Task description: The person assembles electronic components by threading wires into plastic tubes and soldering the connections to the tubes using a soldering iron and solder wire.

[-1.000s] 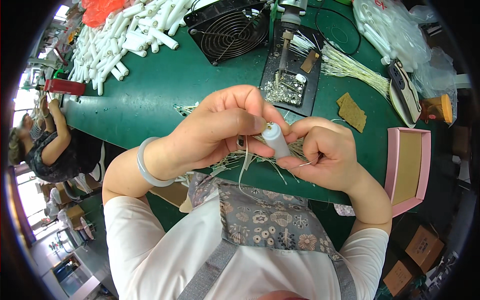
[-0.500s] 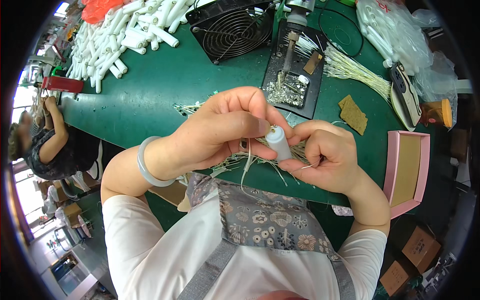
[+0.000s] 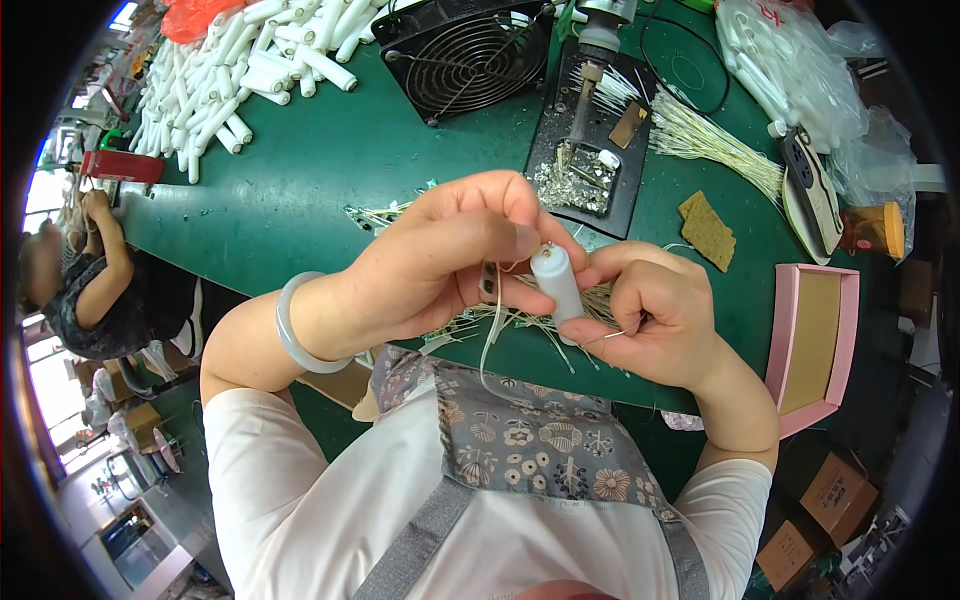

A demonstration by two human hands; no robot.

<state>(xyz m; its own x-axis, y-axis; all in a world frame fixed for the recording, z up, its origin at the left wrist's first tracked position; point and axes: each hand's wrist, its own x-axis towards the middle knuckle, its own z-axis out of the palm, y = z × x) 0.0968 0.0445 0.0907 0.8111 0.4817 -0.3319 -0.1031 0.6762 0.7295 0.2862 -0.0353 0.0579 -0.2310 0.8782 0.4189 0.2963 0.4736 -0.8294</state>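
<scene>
Between my two hands a short white tube (image 3: 557, 285) stands tilted, with a small metal piece at its upper end. My right hand (image 3: 655, 310) is closed with its thumb and fingers on the tube's side; a thin wire-like strand (image 3: 612, 336) sticks out of that hand too. My left hand (image 3: 430, 255) pinches beside the tube's metal end, and a thin white wire (image 3: 493, 335) passes through its fingers and hangs down toward the apron. Its curled fingers partly hide the wire. Under both hands lie many loose wires (image 3: 600, 300) on the green table.
Many white tubes (image 3: 230, 75) are heaped at the far left beside a black fan (image 3: 470, 60). A soldering iron (image 3: 580, 110) stands over a black tray (image 3: 625, 190) holding metal scraps. To the right are a wire bundle (image 3: 710, 140), a brown sponge (image 3: 707, 230) and a pink box (image 3: 785, 335).
My left thumb has shifted slightly left off the tube's metal end, which now shows more, with a bit of wire beside it. My right hand stays almost still.
</scene>
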